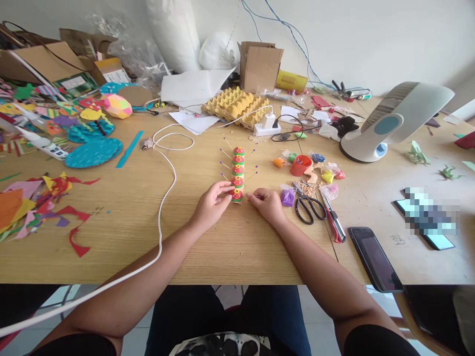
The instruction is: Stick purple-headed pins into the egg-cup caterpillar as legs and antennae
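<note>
In front of me on the table stands a caterpillar-like craft (pixel 238 169), a row of several red domes with green bands and yellow trim. Thin sticks tipped with purple balls poke out on both sides of its far part. My left hand (pixel 212 203) steadies the near end from the left, thumb and fingers against the last domes. On the other side, my right hand (pixel 267 203) is closed in a pinch just right of the last dome, apart from it; whatever its fingertips hold is too small to make out.
Right of my hand lie purple clay (pixel 287 197), scissors (pixel 309 205), a red cutter (pixel 336 225), a red cup (pixel 301 165) and a phone (pixel 375 259). A fan (pixel 393 123) stands behind. A white cable (pixel 162 217) crosses at left near paper scraps (pixel 33 207). Egg trays (pixel 237 106) sit behind.
</note>
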